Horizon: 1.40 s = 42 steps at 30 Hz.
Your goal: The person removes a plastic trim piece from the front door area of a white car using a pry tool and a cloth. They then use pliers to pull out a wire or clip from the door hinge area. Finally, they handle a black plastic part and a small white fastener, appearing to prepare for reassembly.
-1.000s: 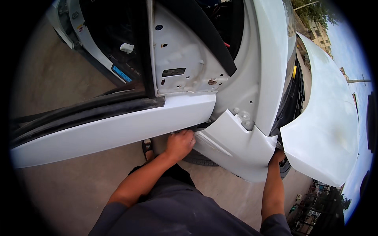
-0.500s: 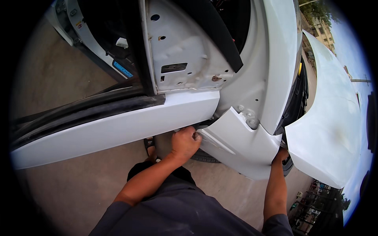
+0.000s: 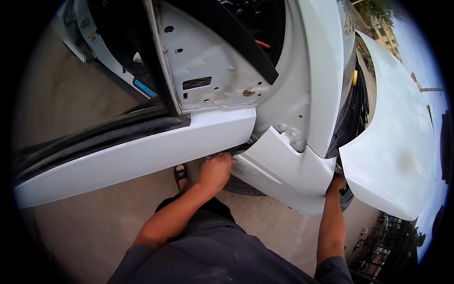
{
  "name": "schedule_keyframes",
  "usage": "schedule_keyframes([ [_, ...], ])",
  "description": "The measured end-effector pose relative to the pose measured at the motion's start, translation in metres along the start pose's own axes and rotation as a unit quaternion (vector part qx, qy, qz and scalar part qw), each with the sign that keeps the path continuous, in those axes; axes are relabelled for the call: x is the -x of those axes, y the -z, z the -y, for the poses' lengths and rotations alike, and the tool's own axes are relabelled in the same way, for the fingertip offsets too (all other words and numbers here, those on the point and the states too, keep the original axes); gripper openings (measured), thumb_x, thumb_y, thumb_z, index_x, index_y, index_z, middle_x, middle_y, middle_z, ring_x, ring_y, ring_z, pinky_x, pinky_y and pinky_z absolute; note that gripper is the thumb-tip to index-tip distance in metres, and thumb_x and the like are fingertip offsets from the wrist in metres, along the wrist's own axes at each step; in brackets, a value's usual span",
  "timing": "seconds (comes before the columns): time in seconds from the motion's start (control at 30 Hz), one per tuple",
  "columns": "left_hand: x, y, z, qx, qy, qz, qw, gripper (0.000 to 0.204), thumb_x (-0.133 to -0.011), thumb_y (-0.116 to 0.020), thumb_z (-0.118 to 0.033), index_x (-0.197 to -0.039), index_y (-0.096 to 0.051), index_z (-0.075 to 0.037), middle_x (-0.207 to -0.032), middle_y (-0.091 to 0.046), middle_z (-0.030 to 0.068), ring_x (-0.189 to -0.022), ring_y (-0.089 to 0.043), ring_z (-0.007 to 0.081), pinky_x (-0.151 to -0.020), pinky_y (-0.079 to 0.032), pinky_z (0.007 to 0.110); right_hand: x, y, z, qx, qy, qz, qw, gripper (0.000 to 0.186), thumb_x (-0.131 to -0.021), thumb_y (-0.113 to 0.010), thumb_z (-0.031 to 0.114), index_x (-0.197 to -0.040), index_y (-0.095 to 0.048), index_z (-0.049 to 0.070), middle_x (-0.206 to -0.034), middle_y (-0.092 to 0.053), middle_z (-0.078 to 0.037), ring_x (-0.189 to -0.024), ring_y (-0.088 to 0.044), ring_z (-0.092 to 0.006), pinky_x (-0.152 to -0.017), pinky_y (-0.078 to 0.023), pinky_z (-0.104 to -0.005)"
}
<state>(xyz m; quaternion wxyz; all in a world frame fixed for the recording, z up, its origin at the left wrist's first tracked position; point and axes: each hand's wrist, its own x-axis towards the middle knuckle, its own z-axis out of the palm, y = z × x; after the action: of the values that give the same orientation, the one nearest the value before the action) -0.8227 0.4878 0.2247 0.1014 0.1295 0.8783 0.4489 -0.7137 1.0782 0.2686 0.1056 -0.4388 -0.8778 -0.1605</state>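
The curved, glossy white-painted fender panel (image 3: 288, 175), right of centre, wants even support: left hand (image 3: 216, 171) curls at its left end, right hand (image 3: 337, 183) is by its right; grips I cannot tell.

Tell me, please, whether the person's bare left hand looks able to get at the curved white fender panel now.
Probably yes: the left hand is right beside the fender panel, with nothing visible between them, though actual contact is unclear.

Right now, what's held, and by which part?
Seemingly the fender: left hand at its rear edge, right hand at its front edge; grips partly hidden.
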Motion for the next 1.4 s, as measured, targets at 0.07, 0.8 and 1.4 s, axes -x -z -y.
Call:
schedule_keyframes([
  [0.07, -0.004, -0.005, 0.004, -0.025, -0.019, 0.000, 1.000, 0.013, -0.090, -0.065, -0.013, -0.087, -0.061, -0.001, -0.087, -0.066, 0.0199, -0.079, -0.065, 0.0427, -0.070, -0.053, 0.051, 0.010, 0.007, 0.012, 0.251, 0.089, -0.054, 0.962, 0.046, -0.109, -0.040, 0.025, -0.151, -0.041, 0.005, -0.154, -0.046, -0.009, -0.137, -0.045, -0.0256, -0.112, -0.034, -0.0325],
  [0.8, 0.011, 0.000, -0.003, 0.285, 0.142, 0.055, 0.946, 0.033, -0.090, -0.068, -0.022, -0.072, -0.061, 0.005, -0.063, -0.062, 0.0126, -0.054, -0.062, 0.0241, -0.053, -0.049, 0.043, 0.028, 0.029, 0.034, -0.379, -0.028, -0.064, 0.923, 0.045, -0.100, -0.060, 0.025, -0.136, -0.055, -0.002, -0.137, -0.059, -0.013, -0.121, -0.056, -0.0280, -0.103, -0.044, -0.0377],
  [1.4, 0.004, -0.012, -0.020, 0.247, 0.057, -0.075, 0.964, 0.029, -0.092, -0.067, -0.017, -0.074, -0.057, 0.003, -0.061, -0.053, 0.0156, -0.055, -0.054, 0.0225, -0.055, -0.042, 0.039, 0.018, -0.004, 0.017, -0.158, 0.048, -0.089, 0.982, 0.044, -0.093, -0.062, 0.024, -0.134, -0.058, 0.008, -0.136, -0.061, -0.015, -0.124, -0.057, -0.0356, -0.102, -0.046, -0.0428],
])
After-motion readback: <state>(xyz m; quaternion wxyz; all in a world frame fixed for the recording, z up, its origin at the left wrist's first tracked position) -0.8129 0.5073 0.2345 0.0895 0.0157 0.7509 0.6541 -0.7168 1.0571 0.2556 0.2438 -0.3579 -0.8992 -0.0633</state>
